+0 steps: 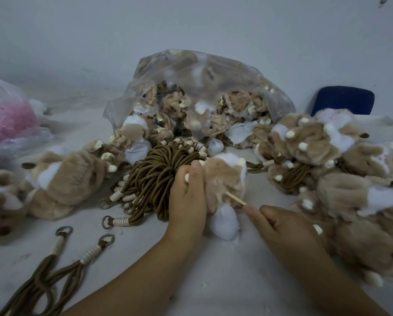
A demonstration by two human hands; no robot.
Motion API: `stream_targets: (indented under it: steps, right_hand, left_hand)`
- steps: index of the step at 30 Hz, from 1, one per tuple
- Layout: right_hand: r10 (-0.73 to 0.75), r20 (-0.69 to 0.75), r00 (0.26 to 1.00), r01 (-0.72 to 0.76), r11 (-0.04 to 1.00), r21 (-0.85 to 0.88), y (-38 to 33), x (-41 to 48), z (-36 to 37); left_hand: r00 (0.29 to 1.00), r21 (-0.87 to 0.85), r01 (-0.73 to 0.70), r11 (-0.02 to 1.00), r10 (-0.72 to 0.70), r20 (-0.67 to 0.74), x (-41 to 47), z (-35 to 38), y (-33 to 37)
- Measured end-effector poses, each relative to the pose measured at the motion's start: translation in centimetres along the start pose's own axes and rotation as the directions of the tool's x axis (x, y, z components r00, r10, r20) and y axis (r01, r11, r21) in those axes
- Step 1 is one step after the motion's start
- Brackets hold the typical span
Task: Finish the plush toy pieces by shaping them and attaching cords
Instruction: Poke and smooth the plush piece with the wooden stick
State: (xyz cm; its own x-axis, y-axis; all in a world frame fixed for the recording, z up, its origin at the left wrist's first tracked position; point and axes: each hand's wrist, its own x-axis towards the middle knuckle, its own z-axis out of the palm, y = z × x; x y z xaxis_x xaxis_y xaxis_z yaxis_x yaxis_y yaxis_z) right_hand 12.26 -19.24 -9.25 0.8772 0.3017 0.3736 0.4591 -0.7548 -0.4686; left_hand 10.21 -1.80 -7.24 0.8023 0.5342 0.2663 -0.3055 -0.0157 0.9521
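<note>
A tan and white plush piece (224, 176) stands on the table in the middle. My left hand (187, 197) grips its left side, fingers curled round the fur. My right hand (280, 226) pinches a thin wooden stick (236, 198) whose far end is pushed into the plush. A bundle of brown cords (154, 176) with cream wrapped ends and metal rings lies just left of my left hand. Two more brown cords (60, 263) lie at the near left.
A clear plastic bag (197, 87) full of unshaped plush pieces lies open behind. Shaped plush toys are heaped on the right (341, 179) and left (60, 179). A bag with pink material (6, 119) sits far left. A blue chair back (343, 100) stands behind the table.
</note>
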Motion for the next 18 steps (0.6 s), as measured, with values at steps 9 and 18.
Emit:
stream_targets:
  steps: [9,18]
  right_hand:
    - [0.171,-0.147,0.974,-0.151,0.979,0.139,0.4,0.4,-0.2]
    - [-0.008,-0.064,0.998,0.005,0.999,-0.036,0.5,0.1,0.1]
  left_hand:
    - [0.943,0.048,0.017,0.999,-0.032,0.332,-1.6,1.1,-1.9]
    - [0.813,-0.319,0.509,0.8,-0.326,0.482,-0.3,0.6,-0.1]
